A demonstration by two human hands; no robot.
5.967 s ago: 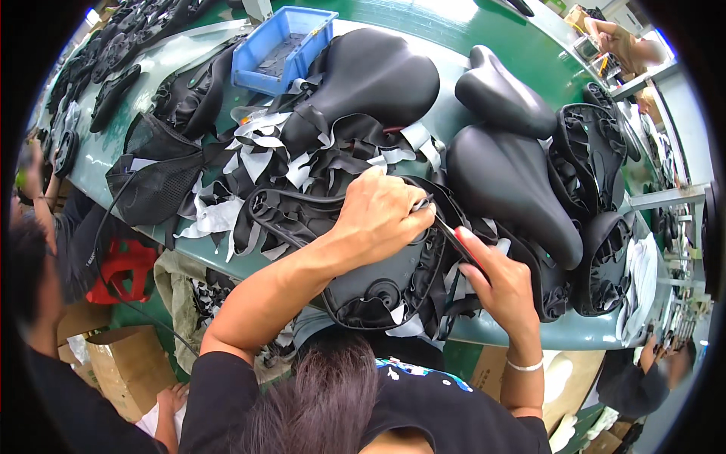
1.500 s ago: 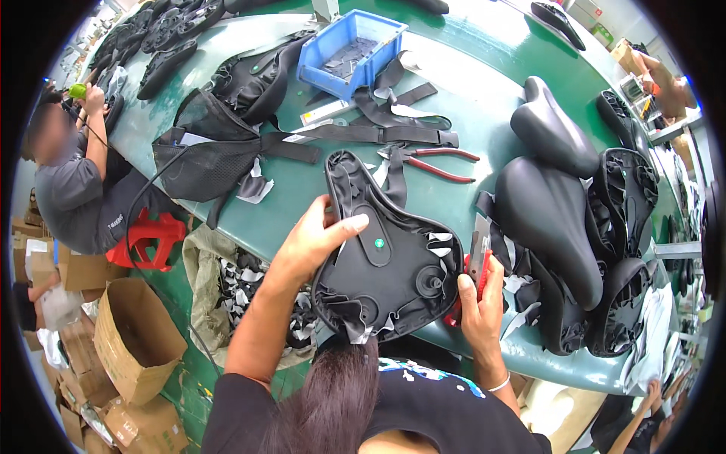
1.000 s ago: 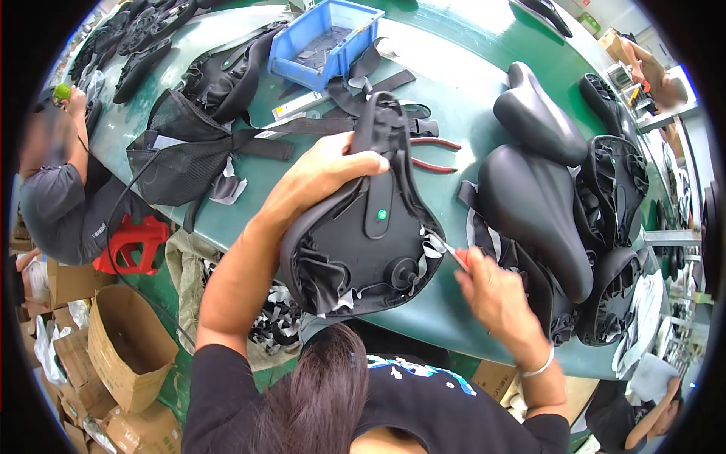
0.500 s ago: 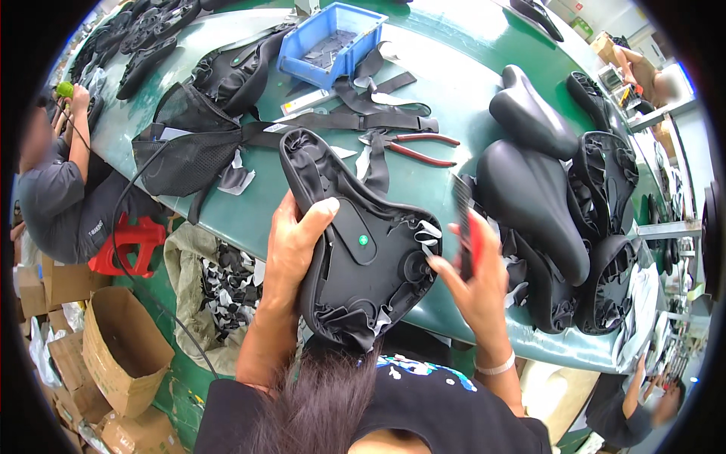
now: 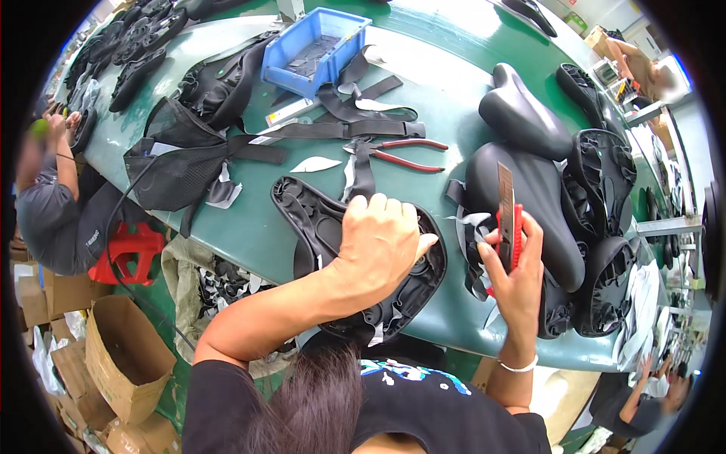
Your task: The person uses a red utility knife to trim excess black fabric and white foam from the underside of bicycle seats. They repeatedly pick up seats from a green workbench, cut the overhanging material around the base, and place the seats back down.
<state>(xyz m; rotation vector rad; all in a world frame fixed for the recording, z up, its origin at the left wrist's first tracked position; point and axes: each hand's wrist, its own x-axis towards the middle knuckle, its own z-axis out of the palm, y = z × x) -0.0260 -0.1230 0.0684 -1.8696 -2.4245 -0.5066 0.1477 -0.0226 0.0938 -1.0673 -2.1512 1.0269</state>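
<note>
Our left hand (image 5: 382, 242) presses the upturned black plastic saddle shell (image 5: 355, 265) at the green table's (image 5: 446, 68) lower-centre edge; our right hand (image 5: 518, 272) grips a red-handled utility knife (image 5: 507, 216), close against finished black saddles (image 5: 529, 197).

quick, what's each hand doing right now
Left hand: closed, pressing on the upturned black bike saddle.
Right hand: closed around a red utility knife, blade up.
</note>
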